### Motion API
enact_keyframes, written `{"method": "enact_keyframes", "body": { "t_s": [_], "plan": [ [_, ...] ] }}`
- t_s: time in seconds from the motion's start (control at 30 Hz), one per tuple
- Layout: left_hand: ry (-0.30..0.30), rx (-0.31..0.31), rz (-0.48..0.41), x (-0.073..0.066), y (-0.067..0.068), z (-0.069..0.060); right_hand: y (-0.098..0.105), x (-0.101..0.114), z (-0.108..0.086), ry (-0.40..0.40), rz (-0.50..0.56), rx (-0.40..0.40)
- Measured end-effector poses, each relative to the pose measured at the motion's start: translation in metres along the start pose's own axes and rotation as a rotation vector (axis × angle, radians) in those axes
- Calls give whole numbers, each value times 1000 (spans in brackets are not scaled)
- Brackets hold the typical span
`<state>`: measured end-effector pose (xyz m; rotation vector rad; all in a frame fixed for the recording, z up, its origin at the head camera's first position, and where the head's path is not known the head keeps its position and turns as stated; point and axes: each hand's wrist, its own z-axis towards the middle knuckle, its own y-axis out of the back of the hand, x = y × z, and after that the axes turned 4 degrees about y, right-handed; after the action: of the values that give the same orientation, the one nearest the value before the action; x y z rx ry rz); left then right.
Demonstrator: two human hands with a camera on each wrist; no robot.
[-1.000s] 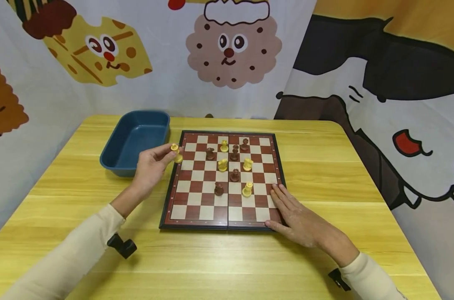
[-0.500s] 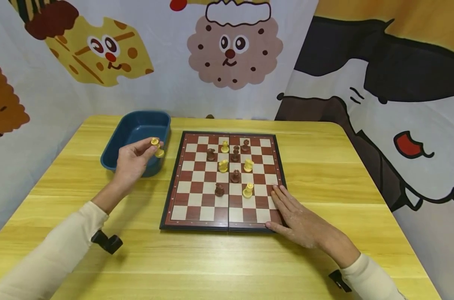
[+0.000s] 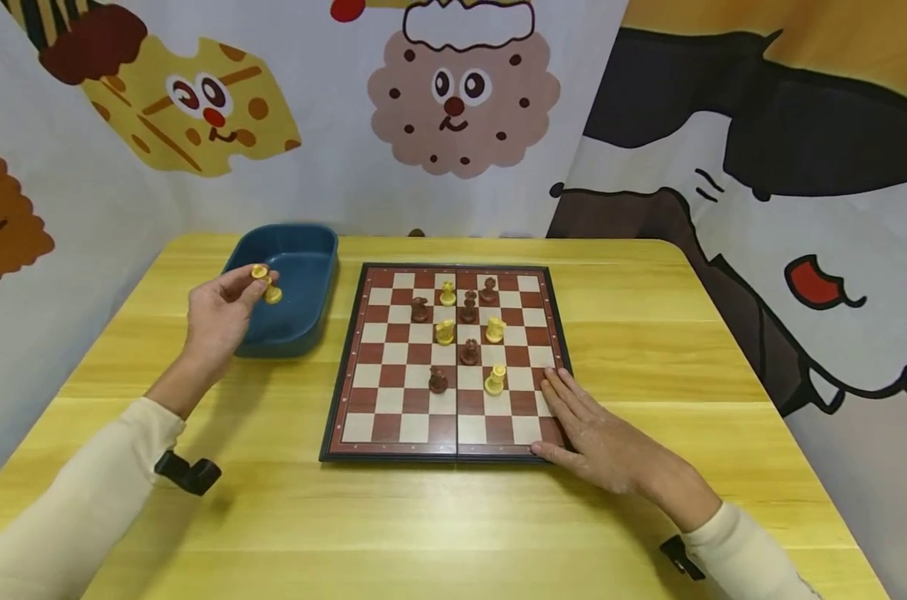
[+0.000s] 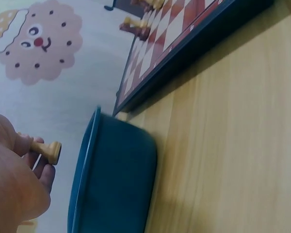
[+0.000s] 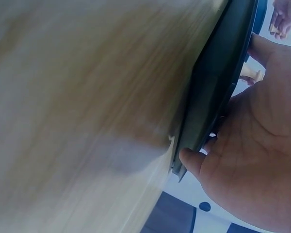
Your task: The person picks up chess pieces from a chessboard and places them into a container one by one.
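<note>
My left hand (image 3: 215, 321) pinches a yellow chess piece (image 3: 273, 294) between thumb and fingers, held tilted over the left side of a blue plastic tub (image 3: 292, 343). In the left wrist view, the base of the same piece (image 4: 53, 152) sticks out past the fingers, above the tub's rim. My right hand (image 3: 599, 446) rests on the right edge of a chessboard (image 3: 388, 454), its fingers extended on the near right corner. Several yellow pieces, one of them a knight (image 3: 444, 332), and several dark brown pieces (image 3: 469, 352) stand upright around the board's middle.
The wooden table (image 3: 453, 533) carries the tub at its far left and the board in its centre. A printed cloth (image 3: 333, 142) with cartoon figures hangs behind the table and down both sides. Each forearm wears a black camera mount (image 3: 188, 473).
My left hand has carried the yellow piece leftward, from the board's left edge to over the tub. My right hand has stayed on the board, and the standing pieces have kept their squares.
</note>
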<state>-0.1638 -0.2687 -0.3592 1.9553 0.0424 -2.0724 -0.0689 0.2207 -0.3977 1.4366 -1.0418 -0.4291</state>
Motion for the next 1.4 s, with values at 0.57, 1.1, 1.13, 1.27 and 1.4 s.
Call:
{"method": "enact_keyframes", "body": {
  "t_s": [0.57,1.1,1.13,1.27,1.4],
  "plan": [
    [-22,62,-40,-2,0,-3,-3,-1,2,-16,-20,-13],
    [-189,202,-134,4,-23,-13,-2,-1,1,-18,-11,-13],
    [-191,204,-126,4,-25,-14,-2,-1,0,-20,-13,-10],
    [-188,222,-121,6,-37,-14,-2,-1,-1,-25,-14,-1],
    [-161,246,-152,6,-49,-13,-2,0,0,-16,3,-13]
  ]
}}
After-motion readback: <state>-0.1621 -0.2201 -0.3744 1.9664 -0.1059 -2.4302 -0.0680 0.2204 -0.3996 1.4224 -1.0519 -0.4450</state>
